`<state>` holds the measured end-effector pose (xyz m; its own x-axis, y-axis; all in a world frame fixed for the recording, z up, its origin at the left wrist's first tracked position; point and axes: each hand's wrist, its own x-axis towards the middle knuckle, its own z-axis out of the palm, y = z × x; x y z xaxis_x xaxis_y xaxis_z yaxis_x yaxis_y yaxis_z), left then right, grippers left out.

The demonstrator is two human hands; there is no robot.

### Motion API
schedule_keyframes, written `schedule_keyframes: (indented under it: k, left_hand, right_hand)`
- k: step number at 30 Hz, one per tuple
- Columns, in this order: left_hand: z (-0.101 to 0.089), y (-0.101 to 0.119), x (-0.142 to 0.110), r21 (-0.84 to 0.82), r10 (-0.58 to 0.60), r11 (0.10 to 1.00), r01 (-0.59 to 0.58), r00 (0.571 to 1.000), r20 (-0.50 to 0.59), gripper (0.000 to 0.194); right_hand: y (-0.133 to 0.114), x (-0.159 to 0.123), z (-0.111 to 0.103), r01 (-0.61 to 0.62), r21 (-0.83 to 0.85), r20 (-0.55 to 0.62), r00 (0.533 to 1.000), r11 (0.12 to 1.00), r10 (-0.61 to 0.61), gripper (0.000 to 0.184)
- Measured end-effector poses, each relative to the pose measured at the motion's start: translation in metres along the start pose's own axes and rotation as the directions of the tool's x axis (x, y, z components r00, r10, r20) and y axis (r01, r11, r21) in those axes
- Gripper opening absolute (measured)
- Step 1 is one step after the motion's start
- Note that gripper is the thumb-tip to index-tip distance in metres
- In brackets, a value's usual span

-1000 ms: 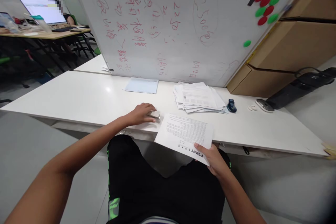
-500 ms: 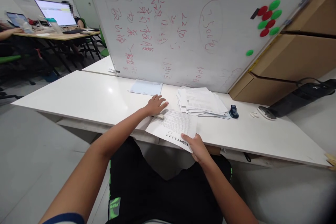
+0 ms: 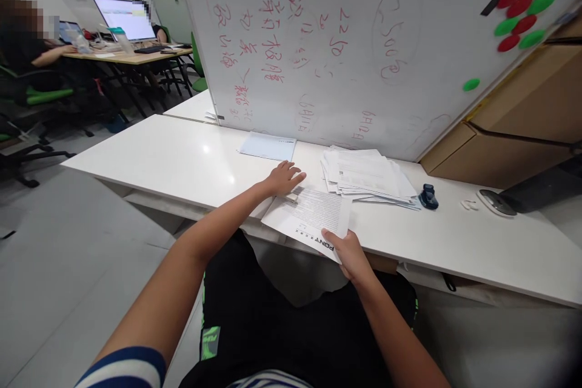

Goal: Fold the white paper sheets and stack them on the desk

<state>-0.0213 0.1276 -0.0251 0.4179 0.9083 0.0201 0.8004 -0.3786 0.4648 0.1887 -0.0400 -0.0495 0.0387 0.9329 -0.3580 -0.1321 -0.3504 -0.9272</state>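
Observation:
My right hand (image 3: 352,253) pinches the lower right corner of a printed paper (image 3: 313,218), thumb on top near the bold PONY lettering. The paper tilts over the desk's front edge. At its upper left edge, a small pale object (image 3: 291,197) pokes out from beneath my left hand (image 3: 285,178); its kind is mostly hidden. My left hand rests there with fingers stretched out. Beyond it lies a pale blue sheet (image 3: 268,147). A loose stack of printed papers (image 3: 373,173) sits to the right of the left hand.
On the white desk (image 3: 150,151), a dark blue gadget (image 3: 428,197), small white pieces (image 3: 469,205) and a computer mouse (image 3: 497,202) lie rightward. A whiteboard (image 3: 341,54) stands behind, beside cardboard boxes (image 3: 495,157). Two people sit at a far-left table (image 3: 122,62).
The view has swung left, so the scene sits further right in the picture. Both hands keep nearly the same place on the paper and pale object.

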Motion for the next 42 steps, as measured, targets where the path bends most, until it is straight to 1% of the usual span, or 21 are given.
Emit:
schedule_keyframes:
  k: [5, 10, 13, 18, 23, 28, 37, 42]
  left_hand:
    - [-0.003, 0.004, -0.003, 0.050, -0.008, 0.999, 0.007, 1.000, 0.020, 0.073]
    - [-0.005, 0.007, -0.005, 0.073, -0.014, 0.997, 0.012, 1.000, 0.026, 0.072]
    - [-0.004, 0.006, -0.004, 0.076, -0.015, 0.997, 0.013, 1.000, 0.025, 0.072]
    - [-0.002, 0.004, -0.003, 0.089, -0.013, 0.996, 0.011, 1.000, 0.024, 0.072]
    - [-0.001, 0.003, -0.003, 0.097, -0.012, 0.995, 0.010, 1.000, 0.022, 0.073]
    - [0.002, 0.001, -0.002, 0.110, -0.008, 0.994, 0.007, 1.000, 0.011, 0.072]
    - [0.001, 0.001, -0.002, 0.104, -0.004, 0.995, 0.001, 1.000, 0.030, 0.071]
    - [0.002, 0.001, -0.002, 0.091, 0.010, 0.996, -0.011, 1.000, 0.011, 0.069]
  right_hand:
    - [0.002, 0.001, -0.001, 0.032, -0.012, -0.028, 0.999, 0.999, -0.033, 0.040]
    - [0.002, -0.001, -0.001, -0.005, -0.011, -0.025, 1.000, 1.000, 0.004, 0.043]
    - [0.002, -0.003, -0.001, 0.002, -0.013, -0.039, 0.999, 1.000, -0.002, 0.043]
    - [0.004, -0.003, -0.002, -0.024, -0.004, -0.057, 0.998, 1.000, 0.024, 0.041]
    - [0.010, 0.000, -0.004, 0.008, -0.018, -0.070, 0.998, 1.000, -0.009, 0.043]
    - [0.011, 0.001, -0.005, -0.008, -0.019, -0.070, 0.998, 1.000, 0.006, 0.043]
    - [0.012, -0.001, -0.008, -0.007, -0.028, -0.075, 0.997, 1.000, 0.005, 0.042]
    - [0.013, 0.000, -0.009, -0.007, -0.040, -0.077, 0.997, 0.999, 0.004, 0.040]
